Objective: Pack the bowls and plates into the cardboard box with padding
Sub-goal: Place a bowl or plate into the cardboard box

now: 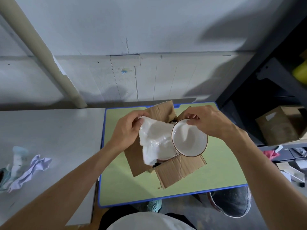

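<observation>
With left hand grip pinched on the padding and right hand grip clamped on the bowl rim above the box: spread padding flat first, then lower bowl gently.

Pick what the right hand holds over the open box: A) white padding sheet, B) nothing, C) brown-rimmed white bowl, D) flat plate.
C: the right hand pinches the far rim of the brown-rimmed bowl above the cardboard box, while the left hand holds the white padding.
</observation>
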The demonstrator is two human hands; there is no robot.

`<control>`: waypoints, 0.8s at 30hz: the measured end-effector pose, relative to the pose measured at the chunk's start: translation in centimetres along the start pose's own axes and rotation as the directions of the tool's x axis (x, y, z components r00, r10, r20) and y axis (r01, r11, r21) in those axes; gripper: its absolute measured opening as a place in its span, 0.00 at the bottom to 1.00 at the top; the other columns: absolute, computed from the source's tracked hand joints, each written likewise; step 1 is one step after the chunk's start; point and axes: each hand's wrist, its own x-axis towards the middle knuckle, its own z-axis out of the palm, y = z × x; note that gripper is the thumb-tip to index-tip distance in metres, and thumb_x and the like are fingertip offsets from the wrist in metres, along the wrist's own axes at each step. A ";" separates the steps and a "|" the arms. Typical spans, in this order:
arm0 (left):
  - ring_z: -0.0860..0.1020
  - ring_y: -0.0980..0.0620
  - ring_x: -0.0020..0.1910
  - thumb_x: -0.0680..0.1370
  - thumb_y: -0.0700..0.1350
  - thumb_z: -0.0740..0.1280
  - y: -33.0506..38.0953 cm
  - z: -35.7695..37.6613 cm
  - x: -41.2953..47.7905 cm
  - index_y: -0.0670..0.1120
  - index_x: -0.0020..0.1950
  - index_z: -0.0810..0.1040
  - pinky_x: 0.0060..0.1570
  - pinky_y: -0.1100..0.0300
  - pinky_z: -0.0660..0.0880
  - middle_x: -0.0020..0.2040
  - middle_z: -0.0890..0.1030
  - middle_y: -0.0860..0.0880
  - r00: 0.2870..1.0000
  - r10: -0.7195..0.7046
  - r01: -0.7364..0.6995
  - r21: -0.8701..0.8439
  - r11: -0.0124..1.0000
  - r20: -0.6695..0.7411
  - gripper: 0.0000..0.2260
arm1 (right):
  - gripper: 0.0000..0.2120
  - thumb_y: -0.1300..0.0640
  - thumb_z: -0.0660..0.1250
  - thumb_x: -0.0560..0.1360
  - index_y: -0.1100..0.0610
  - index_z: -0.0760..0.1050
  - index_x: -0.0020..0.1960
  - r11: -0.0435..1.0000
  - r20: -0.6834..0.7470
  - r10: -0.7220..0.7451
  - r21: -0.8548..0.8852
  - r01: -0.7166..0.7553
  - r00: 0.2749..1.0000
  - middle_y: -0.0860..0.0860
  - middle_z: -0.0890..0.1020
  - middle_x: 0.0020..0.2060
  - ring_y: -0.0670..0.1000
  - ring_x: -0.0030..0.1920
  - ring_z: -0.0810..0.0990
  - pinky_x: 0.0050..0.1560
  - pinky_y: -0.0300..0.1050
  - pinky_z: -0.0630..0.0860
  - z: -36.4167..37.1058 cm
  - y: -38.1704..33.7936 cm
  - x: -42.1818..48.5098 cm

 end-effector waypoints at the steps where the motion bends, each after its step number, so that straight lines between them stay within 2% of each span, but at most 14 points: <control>1: 0.79 0.62 0.51 0.81 0.40 0.63 0.1 -0.3 0.2 0.50 0.59 0.80 0.49 0.69 0.74 0.53 0.81 0.60 1.000 -0.019 0.019 -0.042 0.999 -0.012 0.11 | 0.09 0.56 0.69 0.75 0.46 0.81 0.52 1.000 -0.011 0.007 0.011 -0.007 1.000 0.41 0.82 0.47 0.46 0.50 0.78 0.52 0.45 0.75 -0.4 0.1 0.0; 5: 0.80 0.60 0.48 0.80 0.37 0.62 0.9 -0.2 1.3 0.51 0.58 0.78 0.46 0.66 0.76 0.50 0.81 0.59 0.998 -0.054 0.048 -0.123 0.991 -0.042 0.12 | 0.08 0.54 0.70 0.74 0.45 0.81 0.52 1.000 -0.054 0.026 -0.005 -0.026 0.998 0.39 0.82 0.45 0.46 0.49 0.78 0.52 0.46 0.74 -1.7 0.3 0.3; 9: 0.82 0.54 0.40 0.80 0.34 0.61 1.8 1.5 1.2 0.50 0.57 0.71 0.38 0.61 0.80 0.48 0.81 0.52 0.998 -0.014 0.023 -0.149 0.989 0.064 0.12 | 0.07 0.54 0.71 0.74 0.46 0.81 0.51 1.000 -0.080 0.019 -0.016 -0.021 0.997 0.39 0.80 0.43 0.45 0.47 0.78 0.49 0.41 0.70 -2.5 0.0 0.2; 11: 0.81 0.52 0.39 0.79 0.32 0.59 1.7 2.0 1.2 0.49 0.53 0.72 0.36 0.58 0.80 0.48 0.79 0.49 0.994 0.015 -0.006 -0.083 0.997 0.110 0.12 | 0.07 0.54 0.70 0.74 0.46 0.81 0.52 1.000 -0.083 0.017 -0.020 -0.018 0.996 0.39 0.80 0.42 0.45 0.47 0.78 0.48 0.40 0.69 -2.6 -0.2 -0.1; 13: 0.79 0.52 0.40 0.76 0.30 0.57 1.5 2.2 1.5 0.49 0.46 0.75 0.37 0.54 0.79 0.48 0.78 0.50 0.987 -0.008 -0.011 0.113 0.994 0.161 0.14 | 0.07 0.54 0.70 0.74 0.46 0.80 0.52 0.999 -0.083 0.015 -0.031 -0.017 0.996 0.40 0.80 0.43 0.44 0.46 0.77 0.48 0.39 0.68 -2.8 -0.4 -0.4; 14: 0.79 0.53 0.39 0.75 0.30 0.57 1.4 2.2 1.6 0.50 0.43 0.77 0.38 0.55 0.79 0.48 0.78 0.51 0.981 -0.049 0.009 0.209 0.978 0.189 0.16 | 0.07 0.53 0.70 0.74 0.46 0.81 0.52 0.999 -0.080 0.010 -0.035 -0.013 0.997 0.40 0.80 0.43 0.44 0.45 0.77 0.48 0.39 0.69 -2.8 -0.6 -0.5; 15: 0.80 0.54 0.40 0.75 0.30 0.56 1.2 2.3 1.8 0.50 0.42 0.79 0.39 0.60 0.78 0.48 0.79 0.53 0.974 -0.109 0.061 0.235 0.970 0.197 0.18 | 0.07 0.53 0.71 0.74 0.46 0.81 0.52 0.999 -0.076 0.008 -0.031 -0.011 0.997 0.40 0.81 0.43 0.44 0.46 0.77 0.48 0.40 0.70 -2.8 -0.9 -0.5; 17: 0.79 0.58 0.44 0.76 0.31 0.56 1.0 2.3 2.0 0.48 0.45 0.83 0.40 0.72 0.73 0.46 0.80 0.59 0.963 -0.228 0.217 0.088 0.972 0.142 0.19 | 0.07 0.52 0.71 0.74 0.45 0.81 0.51 1.000 -0.075 0.010 -0.005 -0.010 0.997 0.40 0.81 0.43 0.44 0.46 0.78 0.50 0.43 0.74 -2.7 -1.4 -0.5; 18: 0.79 0.58 0.45 0.76 0.31 0.57 1.2 2.0 2.2 0.46 0.47 0.84 0.41 0.75 0.71 0.46 0.81 0.58 0.957 -0.276 0.278 -0.014 0.960 0.087 0.18 | 0.06 0.52 0.71 0.74 0.45 0.81 0.51 1.000 -0.079 0.012 0.007 -0.012 0.997 0.40 0.81 0.43 0.44 0.47 0.78 0.51 0.44 0.75 -2.7 -1.7 -0.4; 21: 0.78 0.55 0.41 0.73 0.29 0.55 1.5 0.7 3.0 0.45 0.45 0.85 0.35 0.70 0.72 0.44 0.83 0.51 0.935 -0.355 0.352 -0.196 0.915 0.018 0.20 | 0.06 0.53 0.71 0.74 0.47 0.81 0.51 0.999 -0.087 0.012 0.037 -0.009 0.996 0.41 0.81 0.43 0.44 0.47 0.78 0.48 0.40 0.73 -3.0 -1.8 -0.3; 24: 0.76 0.55 0.35 0.70 0.26 0.52 2.3 0.2 3.1 0.42 0.46 0.84 0.29 0.70 0.70 0.41 0.83 0.50 0.937 -0.342 0.349 -0.209 0.914 0.068 0.23 | 0.06 0.54 0.71 0.74 0.47 0.81 0.50 1.000 -0.076 0.009 0.028 -0.007 0.997 0.42 0.82 0.43 0.44 0.46 0.79 0.46 0.37 0.70 -3.7 -1.7 -0.2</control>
